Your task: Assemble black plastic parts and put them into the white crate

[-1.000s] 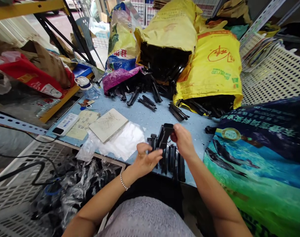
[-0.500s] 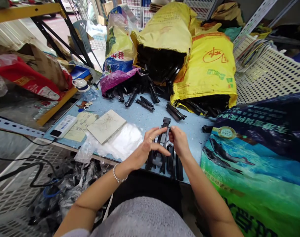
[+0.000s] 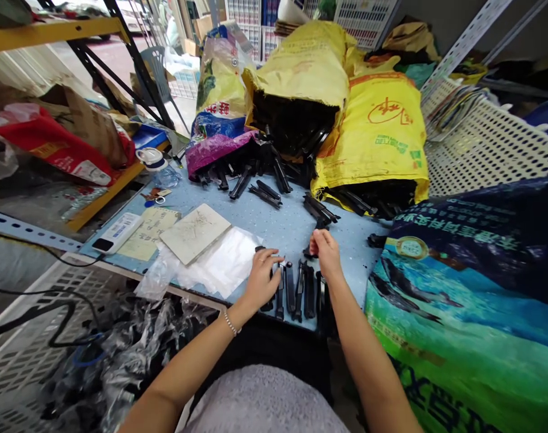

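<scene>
Left hand (image 3: 261,279) has drifted left, away from the right hand (image 3: 326,255), and sits half-open at the near black parts (image 3: 290,287). Right's pinching another part (image 3: 310,249); one careless nudge could knock those off the worktop (image 3: 355,242).

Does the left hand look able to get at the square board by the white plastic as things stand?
Likely yes: the left hand, at the row of black parts, is right of the board, with only low white plastic between them. Nothing visible rests on the board.
</scene>
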A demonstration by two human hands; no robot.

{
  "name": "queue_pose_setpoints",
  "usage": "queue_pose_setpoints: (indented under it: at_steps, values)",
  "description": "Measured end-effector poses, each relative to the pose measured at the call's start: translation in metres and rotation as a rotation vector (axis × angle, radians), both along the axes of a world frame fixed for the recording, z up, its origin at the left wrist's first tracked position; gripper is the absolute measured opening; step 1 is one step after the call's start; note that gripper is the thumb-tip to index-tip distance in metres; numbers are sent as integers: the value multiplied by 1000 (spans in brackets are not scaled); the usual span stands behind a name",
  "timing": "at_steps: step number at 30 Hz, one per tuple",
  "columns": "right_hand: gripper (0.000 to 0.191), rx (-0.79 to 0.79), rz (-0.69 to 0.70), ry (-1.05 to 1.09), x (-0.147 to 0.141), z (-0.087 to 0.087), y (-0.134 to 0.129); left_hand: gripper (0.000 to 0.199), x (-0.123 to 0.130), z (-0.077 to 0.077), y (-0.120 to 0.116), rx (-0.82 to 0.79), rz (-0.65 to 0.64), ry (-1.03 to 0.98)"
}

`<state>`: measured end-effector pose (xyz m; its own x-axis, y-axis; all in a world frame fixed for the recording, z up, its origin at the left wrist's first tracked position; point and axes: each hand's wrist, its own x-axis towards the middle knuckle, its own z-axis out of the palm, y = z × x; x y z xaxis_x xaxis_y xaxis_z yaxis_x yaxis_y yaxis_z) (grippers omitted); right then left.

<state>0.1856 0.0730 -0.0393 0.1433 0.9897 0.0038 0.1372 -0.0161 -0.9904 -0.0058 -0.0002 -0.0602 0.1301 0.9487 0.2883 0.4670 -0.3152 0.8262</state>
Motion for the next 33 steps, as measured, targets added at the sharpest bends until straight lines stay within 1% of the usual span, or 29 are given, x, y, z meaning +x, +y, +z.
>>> queue_pose_setpoints:
  at_steps: [2, 4, 5, 6, 7, 9, 10, 11, 13, 14, 15, 16, 17, 18, 19, 20, 21, 22, 23, 25, 26, 28, 31, 33]
  values:
    - [42, -32, -58, -338, 20, 0, -1, 30, -5, -8, -11, 20, 31, 118]
    - [49, -104, -129, -706, 31, 0, 0, 34, -2, -12, -19, -16, -12, 204]
    - [56, -162, -147, -826, 34, -2, 3, 36, 1, -13, -21, -31, -46, 232]
    - [63, -228, -142, -875, 36, -4, 7, 37, 5, -12, -22, -41, -75, 245]
    - [69, -287, -121, -867, 37, -6, 11, 37, 9, -10, -23, -49, -92, 242]
    - [73, -354, -75, -772, 37, -8, 16, 35, 12, -3, -20, -65, -87, 171]
    - [72, -352, -65, -725, 35, -6, 15, 34, 12, 1, -17, -75, -75, 104]
    - [72, -319, -63, -698, 32, -2, 11, 33, 12, 7, -14, -88, -65, 15]
    - [73, -183, -30, -693, 19, 11, -7, 41, 11, 19, -4, -149, -86, -230]
    - [74, -85, 26, -687, 11, 20, -19, 49, 11, 26, 1, -200, -114, -374]
    - [74, 15, 117, -671, 2, 29, -32, 57, 11, 33, 6, -259, -134, -521]
    - [70, 107, 240, -629, -5, 38, -44, 62, 11, 40, 10, -321, -139, -659]
    - [62, 171, 354, -565, -12, 46, -55, 62, 11, 47, 14, -384, -125, -781]
    - [52, 214, 424, -496, -16, 53, -64, 57, 10, 53, 17, -444, -99, -881]
    - [41, 239, 442, -449, -18, 58, -70, 50, 7, 58, 19, -499, -64, -965]
    - [34, 250, 422, -445, -19, 61, -74, 42, 4, 63, 19, -554, -37, -1038]
    - [30, 261, 389, -488, -19, 62, -77, 37, 0, 67, 19, -608, -24, -1099]
    - [28, 285, 378, -568, -18, 61, -78, 34, -4, 69, 18, -653, -22, -1151]
    - [27, 325, 407, -667, -19, 60, -79, 34, -8, 70, 17, -691, -21, -1193]
    - [28, 460, 547, -824, -22, 54, -81, 36, -14, 71, 14, -745, -18, -1234]
    - [30, 540, 618, -860, -26, 50, -83, 37, -16, 70, 12, -760, -17, -1237]
    - [33, 681, 693, -899, -33, 42, -87, 38, -15, 69, 9, -780, -21, -1221]
    - [33, 783, 685, -954, -43, 34, -91, 37, -11, 69, 4, -793, -27, -1176]
    - [33, 782, 675, -958, -46, 31, -93, 36, -11, 67, 1, -783, 2, -1152]
